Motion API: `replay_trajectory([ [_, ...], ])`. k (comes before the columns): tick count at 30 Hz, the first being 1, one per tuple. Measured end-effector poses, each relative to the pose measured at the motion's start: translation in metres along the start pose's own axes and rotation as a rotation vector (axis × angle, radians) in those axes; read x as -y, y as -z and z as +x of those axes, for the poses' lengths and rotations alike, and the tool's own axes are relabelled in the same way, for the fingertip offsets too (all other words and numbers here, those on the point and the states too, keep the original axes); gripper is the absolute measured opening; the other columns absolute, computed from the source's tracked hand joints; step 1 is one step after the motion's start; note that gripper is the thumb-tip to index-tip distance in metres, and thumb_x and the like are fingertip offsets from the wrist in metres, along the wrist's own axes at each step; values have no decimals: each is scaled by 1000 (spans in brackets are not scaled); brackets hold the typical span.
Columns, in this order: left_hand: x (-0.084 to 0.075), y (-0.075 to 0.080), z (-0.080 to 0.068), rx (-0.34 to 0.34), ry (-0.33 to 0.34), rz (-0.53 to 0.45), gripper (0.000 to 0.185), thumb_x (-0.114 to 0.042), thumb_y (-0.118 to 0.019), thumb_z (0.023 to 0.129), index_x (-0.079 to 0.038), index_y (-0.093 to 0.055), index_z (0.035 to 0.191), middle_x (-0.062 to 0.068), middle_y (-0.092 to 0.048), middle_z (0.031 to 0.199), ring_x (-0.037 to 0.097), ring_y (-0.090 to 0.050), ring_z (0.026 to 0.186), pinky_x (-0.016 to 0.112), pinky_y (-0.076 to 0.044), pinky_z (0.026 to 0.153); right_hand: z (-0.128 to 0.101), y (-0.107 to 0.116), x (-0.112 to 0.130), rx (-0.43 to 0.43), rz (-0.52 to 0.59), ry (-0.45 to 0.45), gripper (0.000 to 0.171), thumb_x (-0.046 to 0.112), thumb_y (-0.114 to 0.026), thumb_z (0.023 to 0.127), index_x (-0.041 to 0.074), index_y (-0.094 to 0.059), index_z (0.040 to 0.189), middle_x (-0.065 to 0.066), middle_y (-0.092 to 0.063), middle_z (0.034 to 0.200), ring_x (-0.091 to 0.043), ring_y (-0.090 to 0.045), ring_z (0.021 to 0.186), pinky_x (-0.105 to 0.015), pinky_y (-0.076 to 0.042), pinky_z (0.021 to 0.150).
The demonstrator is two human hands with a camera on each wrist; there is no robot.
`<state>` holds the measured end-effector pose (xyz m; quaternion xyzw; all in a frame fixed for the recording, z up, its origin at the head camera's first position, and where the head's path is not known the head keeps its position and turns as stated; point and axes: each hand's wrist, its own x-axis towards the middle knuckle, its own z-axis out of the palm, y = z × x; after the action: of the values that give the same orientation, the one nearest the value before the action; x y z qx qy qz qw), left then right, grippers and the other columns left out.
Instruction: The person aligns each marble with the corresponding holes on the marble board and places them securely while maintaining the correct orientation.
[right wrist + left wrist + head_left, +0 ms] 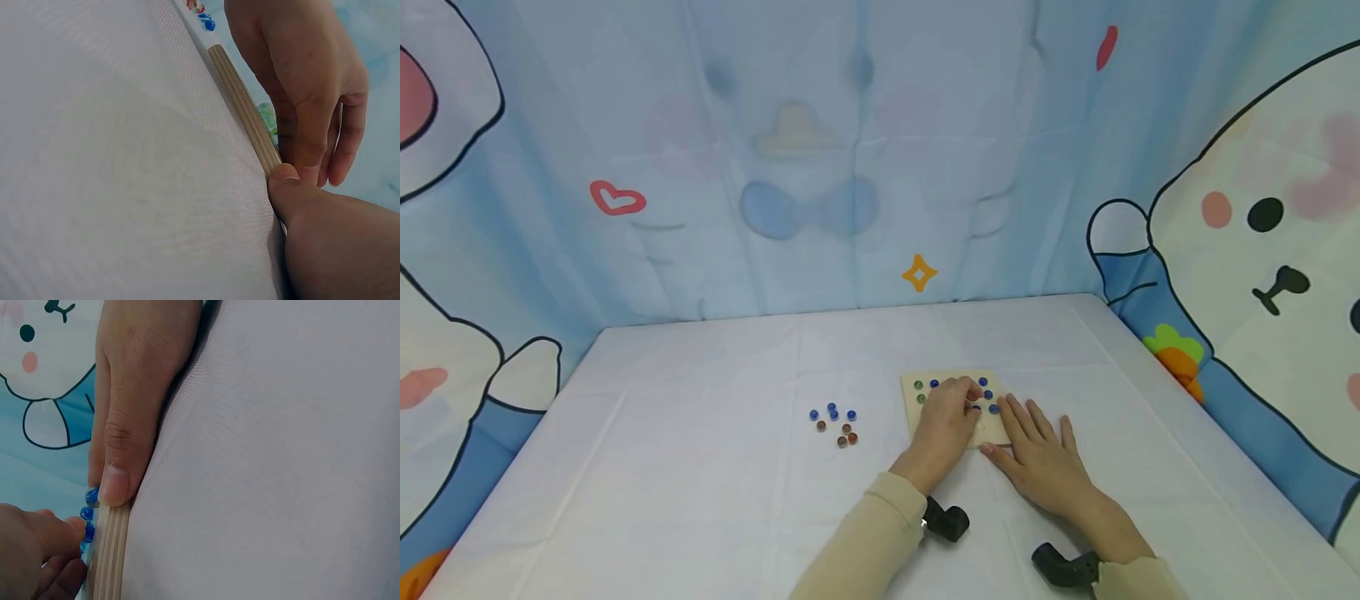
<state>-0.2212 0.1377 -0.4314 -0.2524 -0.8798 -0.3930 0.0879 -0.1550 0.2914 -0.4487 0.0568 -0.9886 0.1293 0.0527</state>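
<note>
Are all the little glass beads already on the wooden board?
No: a cluster of loose beads lies on the table, left of the wooden board.

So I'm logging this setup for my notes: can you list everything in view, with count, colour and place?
Table: one, covered in white cloth, fills the foreground.
Board: one, pale wood, right of table centre, under both hands.
Beads on board: several show, blue and green, others hidden by the hands.
Loose beads: about eight, blue and brown-red, in a cluster left of the board.
Backdrop: one, light blue cartoon cloth, behind and beside the table.
Wrist cameras: two, black, one on each wrist.
Left hand: on the board, fingers curled at a bead.
Right hand: flat, fingers straight, on the board's right edge.
</note>
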Motion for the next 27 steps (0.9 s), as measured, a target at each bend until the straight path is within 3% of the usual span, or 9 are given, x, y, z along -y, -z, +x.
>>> replay_trajectory([
  [8, -6, 13, -1, 19, 43, -24, 18, -8, -69, 92, -10, -68, 110, 0, -69, 103, 7, -63, 93, 13, -50, 79, 0, -1, 0, 4, -14, -5, 85, 60, -44, 98, 1, -23, 156, -23, -23, 161, -49, -16, 148, -76, -1, 111],
  [27, 6, 43, -8, -4, 12, -96, 22, -9, -68, 93, -8, -67, 115, 3, -70, 107, 9, -63, 93, 13, -52, 81, 1, -2, 2, 1, -31, -12, 86, 60, -44, 98, -1, -22, 155, -25, -22, 161, -50, -15, 147, -76, 0, 112],
])
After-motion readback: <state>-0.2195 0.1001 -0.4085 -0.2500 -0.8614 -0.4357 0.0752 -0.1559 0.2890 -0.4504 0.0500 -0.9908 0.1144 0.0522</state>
